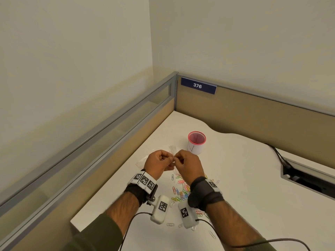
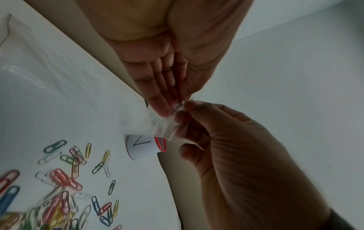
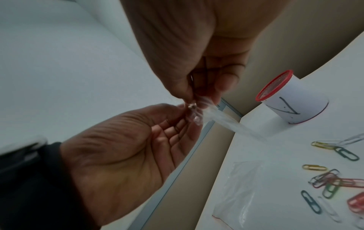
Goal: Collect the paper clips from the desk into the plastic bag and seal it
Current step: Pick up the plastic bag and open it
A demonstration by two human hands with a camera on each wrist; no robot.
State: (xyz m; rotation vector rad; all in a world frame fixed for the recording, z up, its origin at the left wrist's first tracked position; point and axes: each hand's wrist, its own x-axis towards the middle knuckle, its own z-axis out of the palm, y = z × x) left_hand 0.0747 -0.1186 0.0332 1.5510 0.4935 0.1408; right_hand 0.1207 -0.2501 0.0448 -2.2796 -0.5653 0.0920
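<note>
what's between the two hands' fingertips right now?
A small clear plastic bag, pinched by both the left hand and right hand above the desk. Clearest in the right wrist view; the paper clips lie below.

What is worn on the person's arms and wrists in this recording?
Both hands are bare. The left wrist carries a black strap with a white band of black square-code markers; the right wrist has a black wrap with one white marker tile. A white camera pod with a code marker hangs under each wrist, trailing a dark cable. Dark olive sleeves are pushed up the forearms.
</note>
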